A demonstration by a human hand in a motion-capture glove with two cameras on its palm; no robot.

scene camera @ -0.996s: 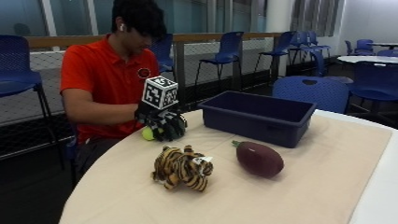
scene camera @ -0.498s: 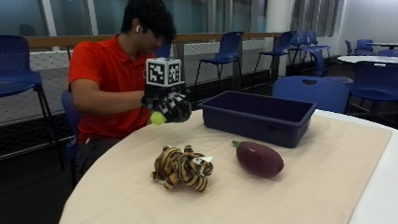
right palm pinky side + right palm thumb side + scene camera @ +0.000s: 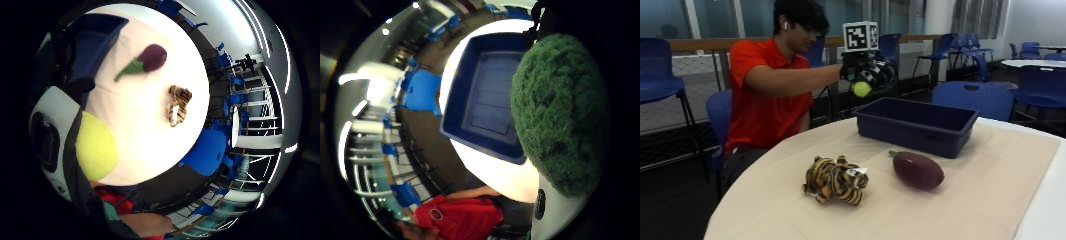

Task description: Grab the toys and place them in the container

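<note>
The gloved right hand (image 3: 869, 75) is raised above the near-left corner of the blue container (image 3: 918, 125), fingers curled round a yellow-green ball (image 3: 861, 89) that pokes out beneath the palm. The ball sits close over the rim rather than over the middle of the bin — judged from the thumb-side palm view, the container's floor lies off to one side of the ball, so a release here could strike the rim or wall and send the ball bouncing onto the table (image 3: 999, 200) or off its edge to the floor. A round, springy ball may also hop back out if dropped from this height; lowering it further inside would reduce that chance.

Two toys wait on the table, both outside the container: a striped tiger plush (image 3: 835, 180) near the front, and a purple eggplant toy (image 3: 917, 170) just in front of the container, apart from the tiger. The eggplant lies near the bin's front wall, where a stray ball could knock it.

The table is round and covered in a pale beige cloth. Around it stand blue chairs (image 3: 973, 97), more tables further back, and a railing with mesh along tall windows behind the seated person
</note>
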